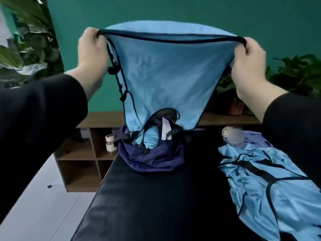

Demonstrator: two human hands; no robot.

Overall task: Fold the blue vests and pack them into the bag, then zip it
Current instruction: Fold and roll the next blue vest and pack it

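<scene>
I hold a light blue vest (163, 75) with dark trim up in the air, stretched wide. My left hand (92, 49) grips its top left corner and my right hand (250, 54) grips its top right corner. The vest hangs down with its lower end just above the open purple bag (152, 159), which sits on the black table (156, 206). Rolled blue cloth (149, 138) shows inside the bag's mouth. More blue vests (271, 188) lie in a loose heap on the table at the right.
A brown wooden shelf unit (78, 153) stands behind the table at the left, with a small white jar (109, 142) on it. Potted plants (295, 75) stand at the right and far left. A round blurred object (232, 135) lies by the vest heap.
</scene>
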